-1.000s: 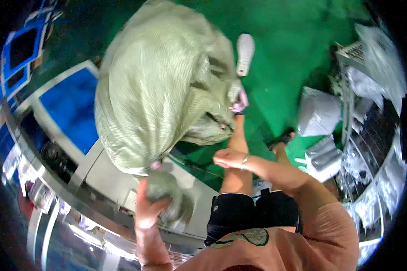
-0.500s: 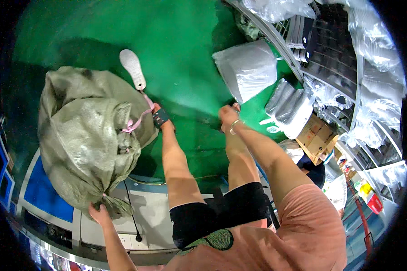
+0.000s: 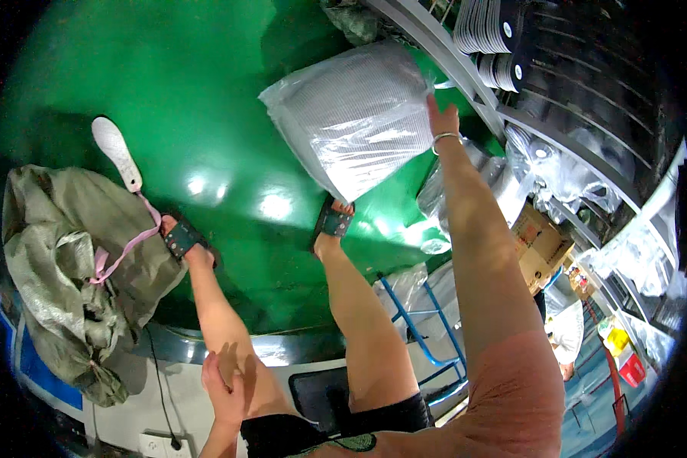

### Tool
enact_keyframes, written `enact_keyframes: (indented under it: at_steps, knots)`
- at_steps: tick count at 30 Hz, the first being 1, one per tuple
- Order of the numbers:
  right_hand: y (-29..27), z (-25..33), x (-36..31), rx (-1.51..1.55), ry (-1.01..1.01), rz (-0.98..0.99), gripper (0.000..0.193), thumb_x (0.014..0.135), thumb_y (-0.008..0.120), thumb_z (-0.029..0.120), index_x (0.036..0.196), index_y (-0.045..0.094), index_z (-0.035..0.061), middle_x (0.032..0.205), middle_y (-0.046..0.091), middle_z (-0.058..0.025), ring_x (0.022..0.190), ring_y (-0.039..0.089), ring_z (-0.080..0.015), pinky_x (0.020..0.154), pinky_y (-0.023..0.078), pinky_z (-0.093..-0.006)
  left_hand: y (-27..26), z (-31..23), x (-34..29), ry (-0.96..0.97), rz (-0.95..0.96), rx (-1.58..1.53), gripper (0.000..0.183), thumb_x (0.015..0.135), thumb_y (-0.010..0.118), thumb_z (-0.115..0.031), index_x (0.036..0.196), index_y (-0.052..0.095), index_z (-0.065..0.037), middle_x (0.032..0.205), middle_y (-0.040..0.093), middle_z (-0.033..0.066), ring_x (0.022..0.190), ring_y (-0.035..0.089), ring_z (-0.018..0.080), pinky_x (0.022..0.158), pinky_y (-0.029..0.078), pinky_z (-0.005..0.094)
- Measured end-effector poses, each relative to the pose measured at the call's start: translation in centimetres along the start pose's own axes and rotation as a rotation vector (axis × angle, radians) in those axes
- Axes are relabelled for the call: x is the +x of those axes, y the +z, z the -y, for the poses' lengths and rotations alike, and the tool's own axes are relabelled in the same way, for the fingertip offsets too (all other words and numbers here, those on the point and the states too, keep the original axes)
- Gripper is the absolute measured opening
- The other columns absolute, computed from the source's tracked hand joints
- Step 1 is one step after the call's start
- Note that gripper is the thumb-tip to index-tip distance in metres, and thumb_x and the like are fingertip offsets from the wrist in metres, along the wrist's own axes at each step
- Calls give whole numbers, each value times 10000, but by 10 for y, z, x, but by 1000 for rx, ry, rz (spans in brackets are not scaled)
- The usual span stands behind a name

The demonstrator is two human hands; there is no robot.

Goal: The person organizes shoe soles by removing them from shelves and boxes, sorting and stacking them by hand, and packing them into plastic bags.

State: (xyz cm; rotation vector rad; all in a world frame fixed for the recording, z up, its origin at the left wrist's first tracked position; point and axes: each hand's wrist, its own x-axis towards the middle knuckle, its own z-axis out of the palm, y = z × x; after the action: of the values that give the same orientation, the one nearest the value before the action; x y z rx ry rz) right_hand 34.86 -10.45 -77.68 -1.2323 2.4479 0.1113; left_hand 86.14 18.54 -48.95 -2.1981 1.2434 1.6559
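My right hand (image 3: 443, 120) reaches out to the right edge of a large clear plastic bag (image 3: 359, 111) packed with pale, ridged-looking contents. Its thumb and fingers look apart, against or just beside the bag's side. The near corner of this bag lies over the toes of my right foot. My left hand (image 3: 223, 393) hangs above my left thigh, fingers loosely apart, with nothing in it. At the left stands a big olive woven sack (image 3: 91, 229), its neck gathered. A pink strap (image 3: 130, 243) runs from it to a white insole (image 3: 117, 151) on the floor.
A metal rack (image 3: 572, 156) holding stacked insoles (image 3: 485, 27) and plastic-wrapped packs rises at the right. Below it lie more wrapped packs and a cardboard box (image 3: 538, 244). A blue tubular frame (image 3: 427, 320) stands near my right leg; a black cable (image 3: 159, 382) runs along the left.
My left hand has let go of the sack's neck and moved over my thigh. My right hand has reached up and right to the plastic bag. The view has shifted right.
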Motion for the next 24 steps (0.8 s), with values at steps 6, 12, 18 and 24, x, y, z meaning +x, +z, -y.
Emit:
enact_keyframes:
  at_steps: [6, 12, 18, 24]
  knots:
    - [17, 31, 14, 42, -76, 353, 512, 769, 434, 347, 1119, 354, -17, 981, 507, -161, 852, 503, -290, 752, 394, -334, 54, 22, 3, -43, -100, 19, 379, 668, 488, -104, 1021, 396, -4, 1054, 416, 195, 980, 381, 349, 855, 293, 396]
    - [28, 34, -95, 176, -269, 640, 644, 742, 352, 569, 881, 537, -32, 893, 528, -247, 795, 521, -354, 678, 408, -408, 52, 20, -3, -41, -143, 36, 320, 651, 493, -72, 957, 430, 1, 973, 460, 177, 915, 425, 331, 812, 333, 375]
    - [-43, 103, -268, 335, 59, 721, 434, 787, 404, 385, 894, 515, -21, 819, 545, -215, 762, 518, -352, 655, 403, -391, 0, -4, -9, -21, -179, -35, 241, 651, 507, -78, 879, 492, -4, 821, 510, 158, 790, 489, 295, 715, 390, 333]
    - [-48, 79, -374, 325, 10, 409, 327, 760, 453, 216, 959, 419, -42, 724, 552, -177, 712, 533, -333, 611, 406, -402, -58, 26, -10, -3, -123, -111, 233, 664, 509, -108, 877, 497, -13, 844, 483, 142, 818, 464, 270, 738, 379, 335]
